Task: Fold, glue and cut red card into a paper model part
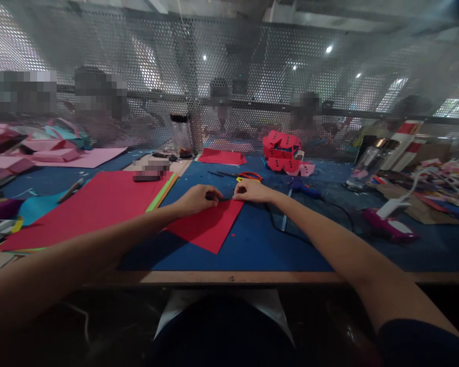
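A red sheet of paper (210,228) lies on the blue table, one corner pointing toward the front edge. My left hand (199,198) is closed at its far left edge, with thumb and fingers pinched on the paper. At the far right corner my right hand (251,191) pinches the same sheet. Just behind the right hand are scissors with red and yellow handles (249,177). To the left lies a stack of larger red sheets (95,206), with green and orange sheets under it.
A red paper construction (283,153) stands at the back. A blue glue gun (306,188) with its cable lies right of my right hand. Farther right are a glass bottle (367,165) and a purple power strip (390,226). Pink paper pieces (53,153) sit back left.
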### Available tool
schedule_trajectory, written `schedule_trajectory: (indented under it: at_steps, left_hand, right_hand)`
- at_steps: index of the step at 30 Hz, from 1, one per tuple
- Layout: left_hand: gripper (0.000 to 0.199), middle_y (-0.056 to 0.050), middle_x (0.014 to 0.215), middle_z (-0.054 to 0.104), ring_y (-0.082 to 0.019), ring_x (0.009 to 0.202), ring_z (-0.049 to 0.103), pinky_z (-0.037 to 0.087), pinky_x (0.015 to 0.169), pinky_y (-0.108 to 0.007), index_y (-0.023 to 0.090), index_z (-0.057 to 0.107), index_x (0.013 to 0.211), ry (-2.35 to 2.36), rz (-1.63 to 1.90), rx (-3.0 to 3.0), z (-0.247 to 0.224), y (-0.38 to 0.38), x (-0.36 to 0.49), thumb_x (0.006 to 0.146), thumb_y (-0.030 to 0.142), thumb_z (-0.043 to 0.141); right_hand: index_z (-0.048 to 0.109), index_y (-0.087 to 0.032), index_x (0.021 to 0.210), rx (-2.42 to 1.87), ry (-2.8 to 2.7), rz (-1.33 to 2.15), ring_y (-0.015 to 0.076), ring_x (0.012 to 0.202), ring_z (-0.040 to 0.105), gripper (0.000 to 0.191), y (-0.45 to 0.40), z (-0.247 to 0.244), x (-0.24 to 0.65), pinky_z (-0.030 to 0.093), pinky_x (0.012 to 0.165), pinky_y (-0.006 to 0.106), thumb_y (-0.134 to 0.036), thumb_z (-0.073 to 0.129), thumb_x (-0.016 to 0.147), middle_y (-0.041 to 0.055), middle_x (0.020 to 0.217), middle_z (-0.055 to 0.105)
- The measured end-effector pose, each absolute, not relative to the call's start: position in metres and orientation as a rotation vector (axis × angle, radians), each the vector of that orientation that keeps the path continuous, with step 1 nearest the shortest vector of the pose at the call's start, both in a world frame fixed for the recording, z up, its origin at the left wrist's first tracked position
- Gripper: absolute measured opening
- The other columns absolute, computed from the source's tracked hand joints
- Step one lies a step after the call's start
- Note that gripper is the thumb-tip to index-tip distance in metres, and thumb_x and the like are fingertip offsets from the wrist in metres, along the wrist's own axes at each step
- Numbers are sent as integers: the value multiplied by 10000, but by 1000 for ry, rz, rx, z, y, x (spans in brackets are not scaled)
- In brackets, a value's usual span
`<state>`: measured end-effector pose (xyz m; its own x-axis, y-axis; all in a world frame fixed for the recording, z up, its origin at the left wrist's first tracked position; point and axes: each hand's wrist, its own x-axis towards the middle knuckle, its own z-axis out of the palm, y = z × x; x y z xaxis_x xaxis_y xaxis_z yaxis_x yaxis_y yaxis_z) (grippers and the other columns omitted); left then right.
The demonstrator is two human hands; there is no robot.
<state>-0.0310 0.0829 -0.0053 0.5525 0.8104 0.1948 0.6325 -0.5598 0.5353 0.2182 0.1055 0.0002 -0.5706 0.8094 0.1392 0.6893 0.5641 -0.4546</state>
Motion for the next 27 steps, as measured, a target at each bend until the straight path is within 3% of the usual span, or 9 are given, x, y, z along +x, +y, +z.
schedule_trajectory:
  at_steps: [10, 19, 27]
  left_hand:
    - [342, -26, 863, 803, -199, 805, 728, 523, 685, -259, 198, 795, 1022, 1241, 581, 2380, -4, 85, -22, 748, 259, 599]
    - [246, -34, 906, 801, -221, 853, 719, 500, 749, -285, 213, 790, 907, 1319, 544, 2414, 0, 82, -13, 802, 332, 602]
    - [146, -40, 886, 777, -242, 892, 713, 498, 754, -299, 222, 789, 889, 1488, 520, 2374, -5, 85, 3, 820, 293, 682]
  right_hand:
    - [747, -160, 855, -1195, -2478, 643, 141, 751, 651, 129, 99, 4, 215, 447, 678, 234, -284, 710, 855, 8, 805, 733]
    - [742, -148, 832, -1218, -2476, 630, 138, 739, 637, 101, 100, 2, 213, 432, 667, 234, -232, 690, 854, 10, 785, 723]
    - [730, -147, 845, -1212, -2460, 578, 125, 692, 610, 77, 99, -3, 212, 414, 658, 229, -182, 663, 831, -9, 734, 694]
